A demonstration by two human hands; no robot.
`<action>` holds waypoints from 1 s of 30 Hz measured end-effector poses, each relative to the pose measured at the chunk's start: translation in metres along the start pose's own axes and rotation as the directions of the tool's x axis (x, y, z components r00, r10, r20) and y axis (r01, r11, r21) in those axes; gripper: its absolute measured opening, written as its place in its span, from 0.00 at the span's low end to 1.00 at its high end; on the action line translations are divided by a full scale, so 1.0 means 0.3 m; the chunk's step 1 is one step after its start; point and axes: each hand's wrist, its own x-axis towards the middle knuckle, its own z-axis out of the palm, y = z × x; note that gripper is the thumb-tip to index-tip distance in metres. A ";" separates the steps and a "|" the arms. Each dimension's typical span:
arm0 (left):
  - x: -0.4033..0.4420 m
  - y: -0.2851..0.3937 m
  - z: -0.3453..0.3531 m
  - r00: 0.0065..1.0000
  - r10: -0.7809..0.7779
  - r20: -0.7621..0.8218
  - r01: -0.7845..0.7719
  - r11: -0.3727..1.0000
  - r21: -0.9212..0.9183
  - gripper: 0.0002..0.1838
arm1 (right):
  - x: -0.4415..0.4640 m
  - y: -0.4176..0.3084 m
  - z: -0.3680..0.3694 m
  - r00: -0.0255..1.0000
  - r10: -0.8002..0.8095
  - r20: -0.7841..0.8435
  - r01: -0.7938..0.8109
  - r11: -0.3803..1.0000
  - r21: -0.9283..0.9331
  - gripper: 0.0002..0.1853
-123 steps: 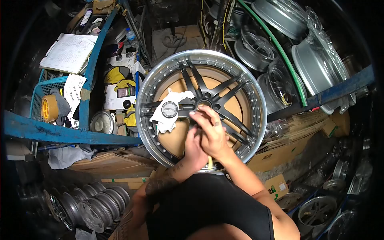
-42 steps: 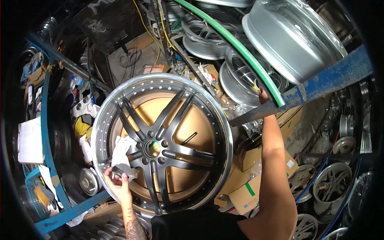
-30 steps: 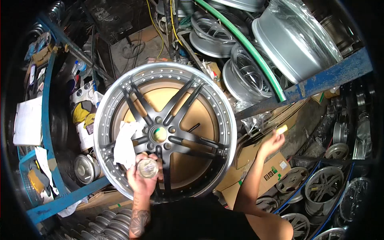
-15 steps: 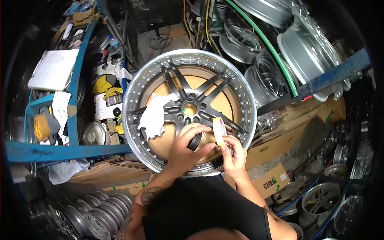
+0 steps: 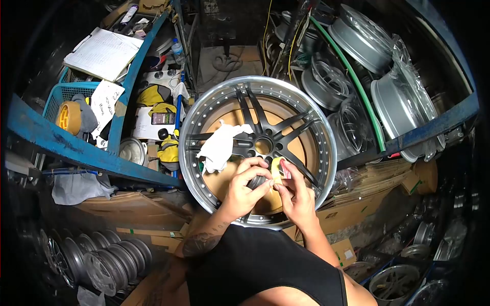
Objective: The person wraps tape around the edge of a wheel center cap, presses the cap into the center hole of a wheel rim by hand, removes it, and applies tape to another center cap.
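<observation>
A large dark-spoked wheel rim (image 5: pixel 326 120) with a polished lip lies in front of me. Over its lower part, my left hand (image 5: pixel 244 193) is closed around a small dark round cap (image 5: pixel 256 182). My right hand (image 5: pixel 300 200) grips a small roll of yellow tape (image 5: pixel 277 171), with a red and white inner side showing. The fingertips of both hands meet or nearly meet at the lower edge of the roll. A crumpled white cloth (image 5: pixel 219 148) rests on the spokes and rim at the left.
Blue shelving (image 5: pixel 92 159) at the left bears papers (image 5: pixel 104 52), a basket (image 5: pixel 60 93) and a brown tape roll (image 5: pixel 69 118). Wrapped rims (image 5: pixel 403 109) stand behind a blue beam (image 5: pixel 449 121) at the right. Stacked rims (image 5: pixel 120 262) are at the lower left, flattened cardboard (image 5: pixel 352 209) at the lower right.
My right hand reached out to the right, came back with the yellow tape and met my left hand, which had picked the cap off the cloth. The view has swung back.
</observation>
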 end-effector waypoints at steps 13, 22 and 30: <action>-0.019 -0.031 -0.001 0.974 -0.183 0.137 0.216 0.541 -0.812 0.19 | 0.086 -0.003 -0.049 0.953 0.294 0.072 -0.303 0.923 0.236 0.07; -0.024 -0.005 -0.029 0.943 -0.209 0.257 0.322 0.395 -0.860 0.33 | 0.034 -0.085 -0.049 0.871 0.363 0.331 -0.490 0.680 0.545 0.09; -0.024 -0.020 -0.025 0.968 -0.200 0.152 0.228 0.443 -0.867 0.32 | 0.038 -0.131 -0.038 0.872 0.355 0.338 -0.465 0.818 0.338 0.08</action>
